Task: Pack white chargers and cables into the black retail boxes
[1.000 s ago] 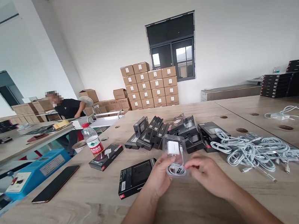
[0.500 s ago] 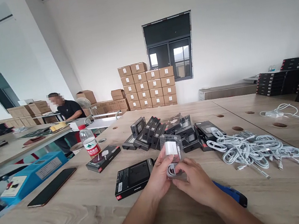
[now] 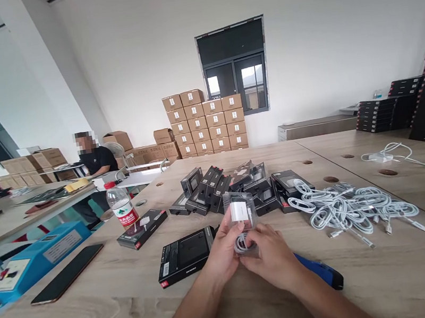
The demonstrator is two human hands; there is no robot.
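A clear plastic tray [image 3: 246, 200] is held upright over the table between my two hands. In its upper part sits a white charger [image 3: 239, 211], and a coiled white cable [image 3: 242, 241] lies in the lower part. My left hand [image 3: 225, 248] grips the tray from the left, its thumb on the front below the charger. My right hand [image 3: 270, 257] is closed at the lower right, its fingers pressing at the coil. Left of my hands lies a black box [image 3: 185, 257]. A blue-and-black tool [image 3: 319, 271] is partly hidden under my right forearm.
Several black boxes [image 3: 213, 188] are heaped beyond my hands. A pile of white cables [image 3: 358, 211] lies right. To the left are a bottle [image 3: 122, 208] on a box, a phone [image 3: 67, 273] and a blue machine [image 3: 46, 255]. A person [image 3: 98, 161] sits at another table.
The view has turned slightly right, so the scene sits further left. My hands still hold the tray, with the right fingers at the cable coil.
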